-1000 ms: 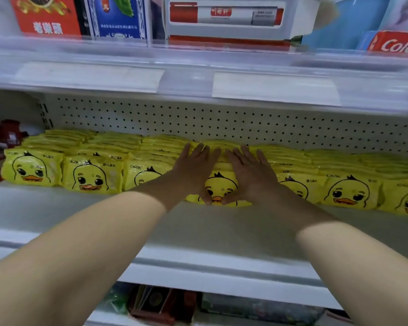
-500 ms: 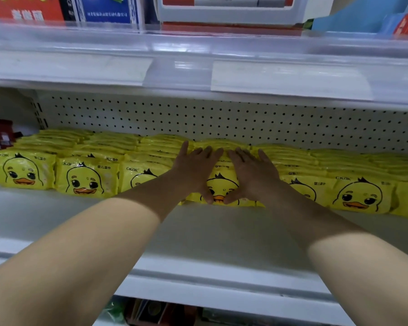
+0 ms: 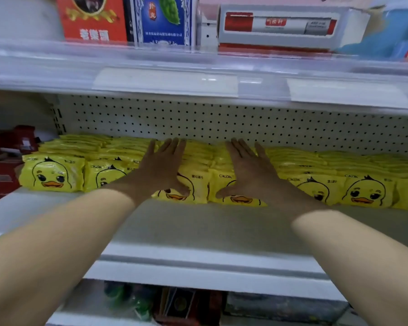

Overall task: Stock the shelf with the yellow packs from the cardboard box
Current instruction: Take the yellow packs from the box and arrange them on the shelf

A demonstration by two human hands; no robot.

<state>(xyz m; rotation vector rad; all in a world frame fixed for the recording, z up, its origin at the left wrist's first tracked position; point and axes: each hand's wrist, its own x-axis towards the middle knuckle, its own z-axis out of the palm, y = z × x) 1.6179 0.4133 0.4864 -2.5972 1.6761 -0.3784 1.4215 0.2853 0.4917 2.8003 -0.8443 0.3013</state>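
Left hand (image 3: 161,168) and right hand (image 3: 250,170) press flat-fingered on glossy, pillowy yellow packs (image 3: 199,182) lining the shelf (image 3: 174,227).

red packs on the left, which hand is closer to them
Left. The left hand presses the yellow packs to the right of the red packs; the right hand is farther right.

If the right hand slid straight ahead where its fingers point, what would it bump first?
Probably the holed back wall. The right hand lies flat on the yellow packs, fingers pointing at that wall, with only more packs beneath its path; depth is unclear.
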